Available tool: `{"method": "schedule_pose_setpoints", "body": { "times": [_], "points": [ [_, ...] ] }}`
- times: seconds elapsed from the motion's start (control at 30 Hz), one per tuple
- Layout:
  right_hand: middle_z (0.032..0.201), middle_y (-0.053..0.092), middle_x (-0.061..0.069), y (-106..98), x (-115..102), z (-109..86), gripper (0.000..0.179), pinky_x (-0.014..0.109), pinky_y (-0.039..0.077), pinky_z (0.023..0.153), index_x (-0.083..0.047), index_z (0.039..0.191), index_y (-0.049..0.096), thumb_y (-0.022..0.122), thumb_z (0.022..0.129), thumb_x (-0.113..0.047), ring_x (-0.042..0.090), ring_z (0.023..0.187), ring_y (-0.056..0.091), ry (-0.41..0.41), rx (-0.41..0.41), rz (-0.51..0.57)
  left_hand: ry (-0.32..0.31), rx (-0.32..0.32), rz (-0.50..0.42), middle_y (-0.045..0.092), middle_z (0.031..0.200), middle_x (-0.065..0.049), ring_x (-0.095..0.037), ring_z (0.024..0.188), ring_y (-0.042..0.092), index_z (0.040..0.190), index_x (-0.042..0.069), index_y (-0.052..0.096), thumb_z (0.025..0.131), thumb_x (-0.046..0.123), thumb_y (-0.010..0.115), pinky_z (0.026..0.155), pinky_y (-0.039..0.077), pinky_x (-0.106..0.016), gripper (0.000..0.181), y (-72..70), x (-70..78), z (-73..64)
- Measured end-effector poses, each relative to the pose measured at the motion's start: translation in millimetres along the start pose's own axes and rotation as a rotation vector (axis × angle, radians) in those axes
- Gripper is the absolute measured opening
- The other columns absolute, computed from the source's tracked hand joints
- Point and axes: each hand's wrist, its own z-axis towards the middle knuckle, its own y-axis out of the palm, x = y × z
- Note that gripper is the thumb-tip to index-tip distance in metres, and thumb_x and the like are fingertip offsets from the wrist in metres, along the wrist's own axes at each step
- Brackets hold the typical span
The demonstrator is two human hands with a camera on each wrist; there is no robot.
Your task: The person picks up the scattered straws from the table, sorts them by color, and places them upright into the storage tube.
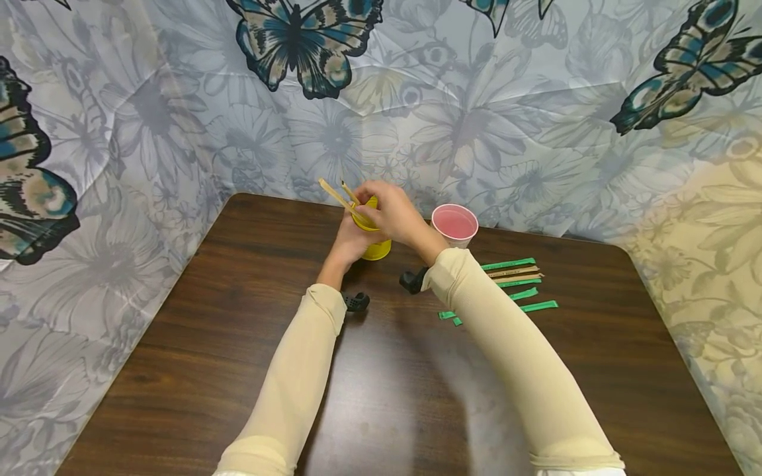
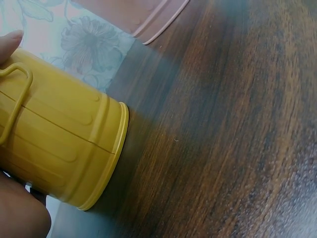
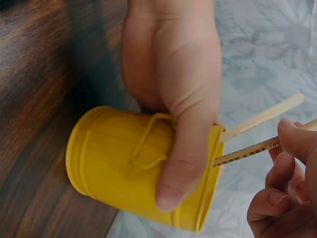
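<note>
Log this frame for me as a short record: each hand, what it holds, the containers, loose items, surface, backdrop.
Left hand: grips the yellow bucket, thumb across its side
Right hand: pinches a printed stick at the bucket's rim
In the yellow bucket: a pale stick, its end jutting out
Other container: pink bucket, right of the yellow one
Loose items: green strips and brown sticks, partly hidden by the right sleeve
Surface: dark wooden table
Backdrop: floral cloth with butterflies
</note>
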Motion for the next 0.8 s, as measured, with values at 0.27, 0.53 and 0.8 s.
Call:
{"method": "schedule_pose_setpoints", "body": {
  "times": [0.27,0.53,0.8],
  "points": [
    [0.106,0.070,0.009,4.8,6.7,-3.2,0.015,0.042,0.051,0.087,-0.007,0.109,0.070,0.070,0.097,-0.015,0.026,0.096,0.063,0.015,-0.001,-0.002,0.041,0.037,-0.021,0.046,0.149,-0.006,-0.025,0.132,0.050,0.155,0.022,0.026,0.079,0.008,0.084,0.116,0.043,-0.042,0.097,1.6,-16.8,10.3],
    [0.112,0.071,0.007,4.4,12.0,-6.4,0.025,0.040,0.051,0.092,-0.011,0.121,0.071,0.071,0.096,-0.017,0.024,0.103,0.065,0.052,-0.037,0.019,0.073,0.059,-0.011,0.051,0.145,-0.003,-0.022,0.130,0.052,0.149,0.022,0.038,0.081,0.008,0.083,0.113,0.045,-0.040,0.082,3.6,-33.8,20.1],
    [0.115,0.070,0.010,-5.7,16.4,-26.4,0.026,0.036,0.049,0.081,-0.007,0.122,0.068,0.070,0.097,-0.016,0.024,0.087,0.060,0.104,-0.029,0.017,0.003,0.046,-0.049,0.045,0.153,-0.006,-0.025,0.136,0.049,0.157,0.023,0.029,0.083,0.010,0.083,0.112,0.046,-0.042,0.092,2.0,-29.8,17.9]
  ]
}}
